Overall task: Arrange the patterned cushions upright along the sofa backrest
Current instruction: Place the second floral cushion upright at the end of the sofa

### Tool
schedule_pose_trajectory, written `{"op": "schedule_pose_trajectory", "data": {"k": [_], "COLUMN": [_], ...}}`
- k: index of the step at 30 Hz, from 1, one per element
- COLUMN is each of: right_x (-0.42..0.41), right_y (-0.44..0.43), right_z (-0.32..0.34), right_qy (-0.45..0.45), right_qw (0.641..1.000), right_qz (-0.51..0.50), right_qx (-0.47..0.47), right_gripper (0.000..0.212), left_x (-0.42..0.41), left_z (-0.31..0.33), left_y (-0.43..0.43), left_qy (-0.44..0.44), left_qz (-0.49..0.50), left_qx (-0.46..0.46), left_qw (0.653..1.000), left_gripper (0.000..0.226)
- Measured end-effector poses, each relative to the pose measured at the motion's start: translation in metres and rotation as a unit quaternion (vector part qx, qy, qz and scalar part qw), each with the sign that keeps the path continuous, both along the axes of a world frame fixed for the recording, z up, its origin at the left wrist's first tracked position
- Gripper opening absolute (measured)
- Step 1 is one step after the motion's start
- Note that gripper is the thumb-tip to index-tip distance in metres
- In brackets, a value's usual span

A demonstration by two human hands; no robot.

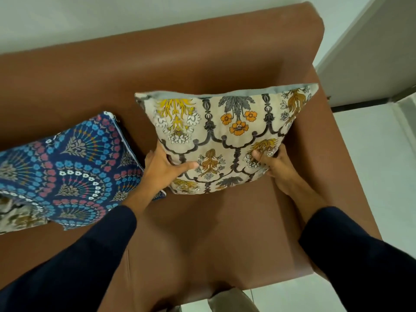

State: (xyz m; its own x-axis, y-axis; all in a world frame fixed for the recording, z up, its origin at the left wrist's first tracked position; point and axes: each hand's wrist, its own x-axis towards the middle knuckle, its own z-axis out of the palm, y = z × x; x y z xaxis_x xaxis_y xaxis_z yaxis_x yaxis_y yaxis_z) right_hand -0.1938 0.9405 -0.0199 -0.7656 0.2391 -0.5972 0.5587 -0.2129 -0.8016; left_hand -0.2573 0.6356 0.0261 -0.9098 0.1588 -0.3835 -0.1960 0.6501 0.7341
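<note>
Both hands, left hand (165, 168) and right hand (275, 164), hold the cream floral cushion (225, 136) upright at centre frame near the sofa backrest (157, 70), while the blue cushion (67, 172) at left lies slumped, unplaced.

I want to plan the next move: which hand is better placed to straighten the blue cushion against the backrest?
Probably the left hand: it grips the cream cushion right beside the blue cushion; the right hand is at the far edge.
</note>
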Motion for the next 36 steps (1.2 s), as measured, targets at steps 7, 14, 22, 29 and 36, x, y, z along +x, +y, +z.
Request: {"op": "schedule_pose_trajectory", "data": {"k": [7,14,22,29,36], "right_x": [0.037,0.034,0.038,0.060,0.101], "right_y": [-0.025,-0.033,-0.026,-0.025,-0.113], "right_z": [-0.009,-0.010,-0.035,-0.034,-0.047], "right_qy": [-0.032,-0.051,-0.108,-0.102,-0.201], "right_qw": [0.990,0.980,0.977,0.980,0.979], "right_qz": [-0.122,-0.183,-0.180,-0.173,0.039], "right_qx": [-0.065,-0.061,-0.041,-0.013,0.009], "right_gripper": [0.106,0.101,0.107,0.120,0.076], "left_x": [-0.047,-0.085,-0.083,-0.059,-0.022], "left_z": [0.064,0.089,0.051,0.042,0.037], "left_y": [0.035,0.075,0.086,0.071,-0.010], "left_qy": [0.094,0.170,0.082,0.125,0.196], "left_qz": [-0.120,-0.216,-0.250,-0.195,-0.126], "left_qx": [0.103,-0.020,-0.079,-0.084,-0.090], "left_qw": [0.983,0.961,0.962,0.969,0.968], "left_gripper": [0.103,0.102,0.112,0.122,0.098]}}
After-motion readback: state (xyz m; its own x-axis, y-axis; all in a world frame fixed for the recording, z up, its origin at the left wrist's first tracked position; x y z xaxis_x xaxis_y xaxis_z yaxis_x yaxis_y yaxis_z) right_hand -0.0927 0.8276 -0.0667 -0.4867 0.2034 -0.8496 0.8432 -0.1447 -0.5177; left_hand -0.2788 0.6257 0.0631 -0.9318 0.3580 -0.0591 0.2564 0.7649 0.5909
